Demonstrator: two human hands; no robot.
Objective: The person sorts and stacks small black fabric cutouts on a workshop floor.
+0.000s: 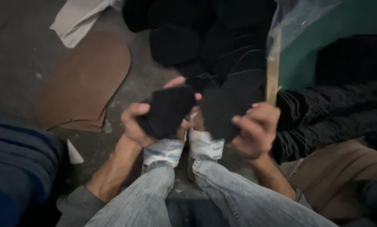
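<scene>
- Grey concrete floor (16, 54), dim and scuffed, lies under the seated person's patterned shoes (165, 150), the landmark here.
- Just above the shoes, the left hand (134, 125) has its grip pressed together on one black felt piece (168, 110).
- Right of the shoes, the right hand (255, 129) pinches a second black piece (226, 110) by its lower edge.
- Beyond the shoes rises a stack of black cut pieces (205, 38); a brown cardboard template (85, 80) lies well left.
- Risk, as a judgement: the limp pieces could slide from the fingers onto the dusty floor, or get confused with the stack in this poor light.
</scene>
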